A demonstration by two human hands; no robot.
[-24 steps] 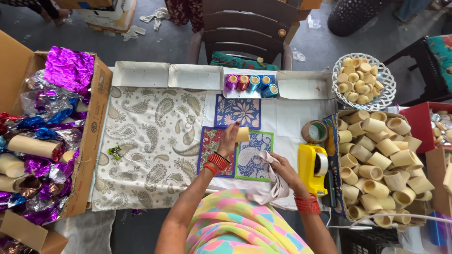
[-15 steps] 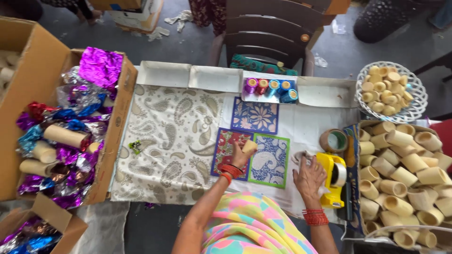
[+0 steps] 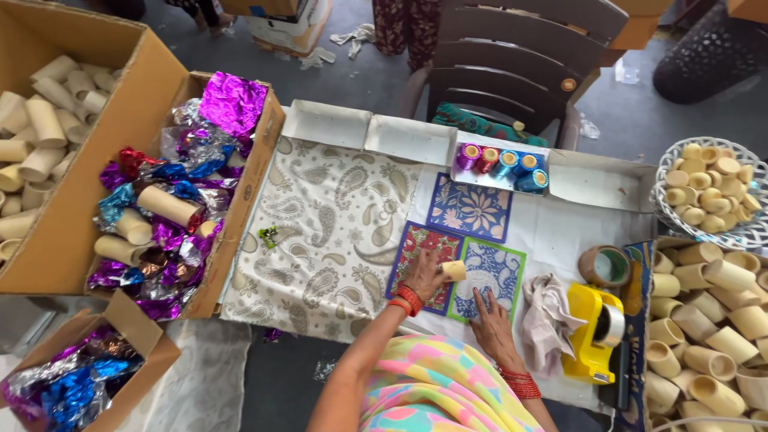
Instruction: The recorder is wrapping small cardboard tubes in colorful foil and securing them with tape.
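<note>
Left hand [image 3: 426, 274] holding cardboard tube [image 3: 453, 270], paisley tablecloth [image 3: 328, 224]

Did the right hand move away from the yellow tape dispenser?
Yes. The right hand went left, off the yellow tape dispenser, onto the green-bordered patterned sheet.

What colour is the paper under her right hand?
Blue and white flowery pattern with a green border, on the paper, head view.

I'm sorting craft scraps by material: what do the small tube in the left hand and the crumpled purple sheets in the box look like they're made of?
Small tube, held by the left hand: apparently cardboard, plain matte tan with a hollow end. Purple sheets in the box: likely metallic foil or foil-coated film, since they're shiny and sharply creased.
</note>
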